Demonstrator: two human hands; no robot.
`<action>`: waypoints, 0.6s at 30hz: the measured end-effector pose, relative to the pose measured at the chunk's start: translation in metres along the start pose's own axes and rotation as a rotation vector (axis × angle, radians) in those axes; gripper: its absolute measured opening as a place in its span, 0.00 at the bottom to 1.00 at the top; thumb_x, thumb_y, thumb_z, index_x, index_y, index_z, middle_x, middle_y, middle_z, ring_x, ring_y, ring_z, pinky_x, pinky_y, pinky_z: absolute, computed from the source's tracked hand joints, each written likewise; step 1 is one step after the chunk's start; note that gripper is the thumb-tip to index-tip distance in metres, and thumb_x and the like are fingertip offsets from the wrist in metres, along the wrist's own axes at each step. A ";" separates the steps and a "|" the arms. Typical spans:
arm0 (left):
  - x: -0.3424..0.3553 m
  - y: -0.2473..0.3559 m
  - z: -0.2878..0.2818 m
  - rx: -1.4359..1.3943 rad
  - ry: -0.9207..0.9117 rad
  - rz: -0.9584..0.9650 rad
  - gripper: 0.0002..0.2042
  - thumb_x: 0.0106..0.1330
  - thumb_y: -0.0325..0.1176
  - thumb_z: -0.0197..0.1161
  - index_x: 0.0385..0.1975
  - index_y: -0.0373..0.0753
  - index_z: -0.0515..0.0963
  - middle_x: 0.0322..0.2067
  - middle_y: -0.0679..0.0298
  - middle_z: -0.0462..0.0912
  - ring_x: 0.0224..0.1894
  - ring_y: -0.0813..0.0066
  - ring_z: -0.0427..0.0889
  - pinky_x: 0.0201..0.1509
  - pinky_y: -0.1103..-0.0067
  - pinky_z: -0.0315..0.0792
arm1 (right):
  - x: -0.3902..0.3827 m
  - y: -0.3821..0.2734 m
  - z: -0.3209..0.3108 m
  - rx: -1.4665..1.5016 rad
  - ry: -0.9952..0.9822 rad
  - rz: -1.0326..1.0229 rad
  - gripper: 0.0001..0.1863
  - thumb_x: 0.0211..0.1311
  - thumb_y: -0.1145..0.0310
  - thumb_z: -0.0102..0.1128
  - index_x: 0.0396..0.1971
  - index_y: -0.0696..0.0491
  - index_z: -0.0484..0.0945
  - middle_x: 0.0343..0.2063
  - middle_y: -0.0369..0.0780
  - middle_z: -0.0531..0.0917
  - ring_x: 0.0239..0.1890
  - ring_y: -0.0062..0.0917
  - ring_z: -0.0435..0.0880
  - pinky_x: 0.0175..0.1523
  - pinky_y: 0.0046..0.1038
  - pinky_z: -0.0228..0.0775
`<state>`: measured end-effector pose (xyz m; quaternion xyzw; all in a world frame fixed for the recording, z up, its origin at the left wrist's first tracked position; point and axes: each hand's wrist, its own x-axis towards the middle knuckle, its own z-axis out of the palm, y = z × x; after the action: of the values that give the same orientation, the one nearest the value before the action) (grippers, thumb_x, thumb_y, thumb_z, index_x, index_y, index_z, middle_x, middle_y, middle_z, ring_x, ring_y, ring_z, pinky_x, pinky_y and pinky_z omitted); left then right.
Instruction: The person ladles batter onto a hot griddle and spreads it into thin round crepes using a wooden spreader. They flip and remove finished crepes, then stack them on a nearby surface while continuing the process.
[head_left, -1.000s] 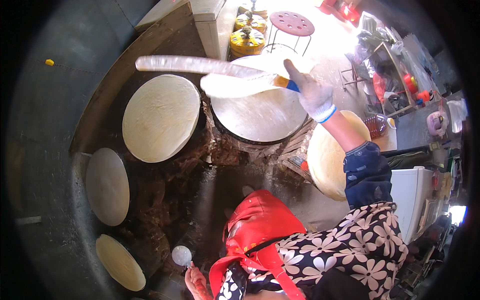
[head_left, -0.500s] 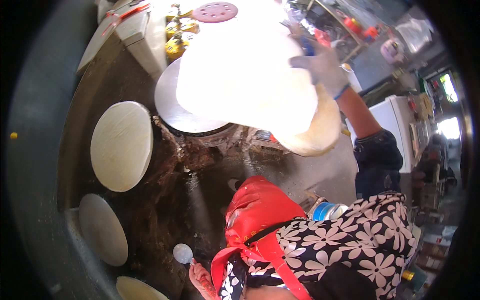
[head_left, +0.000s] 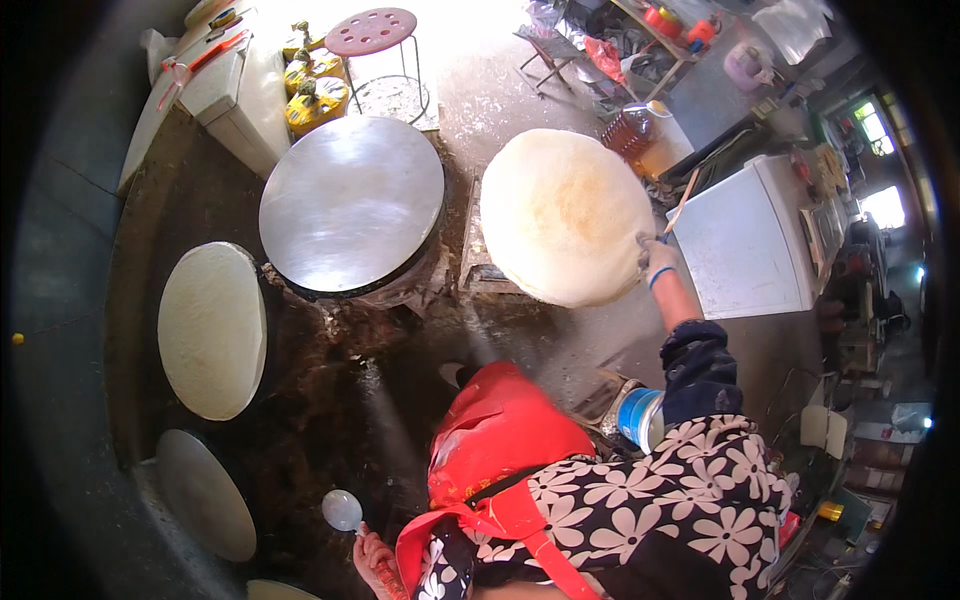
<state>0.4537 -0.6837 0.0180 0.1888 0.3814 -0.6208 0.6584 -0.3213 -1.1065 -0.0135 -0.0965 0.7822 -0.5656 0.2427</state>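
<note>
In my left hand [head_left: 375, 562], low in the view, is a ladle [head_left: 342, 510] with a round pale bowl; my fingers close round its handle. My right hand [head_left: 655, 257], in a pale glove, is stretched out at the right edge of a large round flatbread [head_left: 565, 215]. A thin wooden stick [head_left: 684, 200] rises from that hand's closed fingers; its lower end is hidden. Browned in its middle, the flatbread lies over a low stand [head_left: 482, 272]. Left of it, the large round griddle [head_left: 352, 205] shows bare shiny metal.
Another pale flatbread [head_left: 212, 332] covers a griddle at the left. Below it sits a bare griddle [head_left: 205, 495]. A red stool [head_left: 371, 33] and yellow bottles [head_left: 317, 103] stand at the back. To the right are an oil jug [head_left: 632, 130], a white cabinet [head_left: 740, 245] and a blue tin [head_left: 640, 415].
The flatbread, held up over the large griddle's right side before, now lies flat on the stand. That griddle is uncovered. My right hand has come lower; my left still holds the ladle.
</note>
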 end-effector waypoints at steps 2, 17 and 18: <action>0.002 -0.003 0.004 0.020 0.005 0.001 0.18 0.80 0.29 0.51 0.63 0.24 0.73 0.23 0.71 0.62 0.16 0.84 0.63 0.20 0.83 0.66 | 0.002 0.016 0.003 -0.079 0.101 0.020 0.16 0.53 0.67 0.84 0.36 0.54 0.85 0.20 0.34 0.79 0.10 0.22 0.70 0.15 0.29 0.61; -0.013 -0.068 0.020 -0.279 -0.279 -0.003 0.18 0.81 0.29 0.49 0.63 0.24 0.73 0.23 0.70 0.62 0.16 0.82 0.63 0.19 0.81 0.66 | -0.111 -0.055 0.144 -0.418 -0.642 -0.686 0.31 0.71 0.62 0.69 0.69 0.61 0.74 0.47 0.46 0.88 0.44 0.28 0.86 0.51 0.31 0.79; -0.014 -0.071 0.022 -0.291 -0.301 0.006 0.17 0.82 0.28 0.49 0.63 0.24 0.73 0.22 0.69 0.62 0.15 0.82 0.63 0.19 0.82 0.66 | -0.152 -0.064 0.170 -0.471 -0.761 -0.711 0.31 0.72 0.62 0.68 0.70 0.61 0.74 0.47 0.45 0.87 0.42 0.26 0.85 0.50 0.30 0.79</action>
<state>0.3918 -0.7018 0.0583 -0.0021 0.3636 -0.5783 0.7303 -0.1150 -1.2065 0.0463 -0.6022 0.6639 -0.3485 0.2740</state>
